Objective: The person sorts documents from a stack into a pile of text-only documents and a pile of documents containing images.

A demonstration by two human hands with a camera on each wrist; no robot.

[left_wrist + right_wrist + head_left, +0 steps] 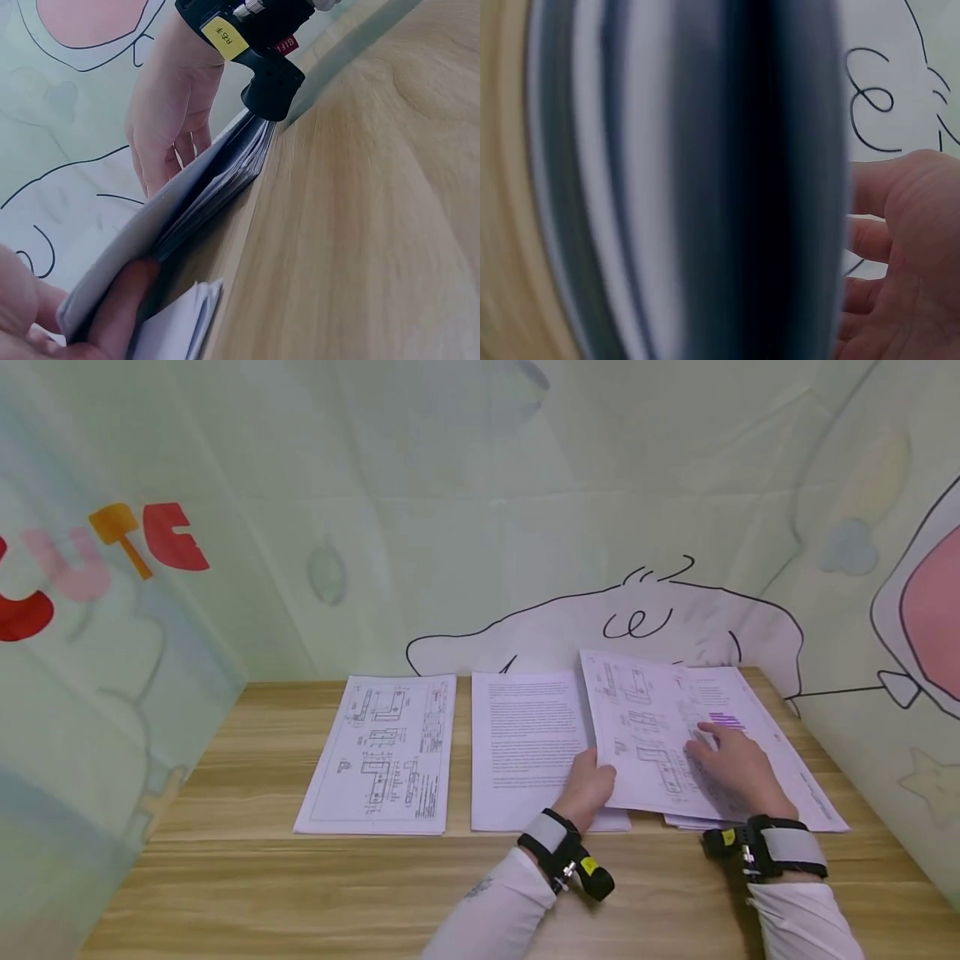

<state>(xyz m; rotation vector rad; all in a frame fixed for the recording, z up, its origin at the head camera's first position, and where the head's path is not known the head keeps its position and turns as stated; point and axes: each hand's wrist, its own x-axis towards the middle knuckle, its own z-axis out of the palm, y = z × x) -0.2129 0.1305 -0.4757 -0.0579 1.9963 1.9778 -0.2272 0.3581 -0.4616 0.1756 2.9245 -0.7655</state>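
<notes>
My left hand [587,789] pinches the lower left edge of a sheet with technical drawings [637,735], thumb on top and fingers beneath, as the left wrist view shows. That sheet is tilted, its left side raised over the middle paper stack [525,735] and its right part over the right paper stack [787,768]. My right hand [742,772] touches the sheet's printed face on the right with loosely extended fingers. In the right wrist view, page edges [652,180] blur close to the camera and partly hide the right fingers.
A separate stack of drawing sheets [382,752] lies at the left of the wooden table [255,877]. The middle stack bears printed text; purple marks [726,721] show on the right one. A cartoon-printed cloth [480,527] hangs behind the table.
</notes>
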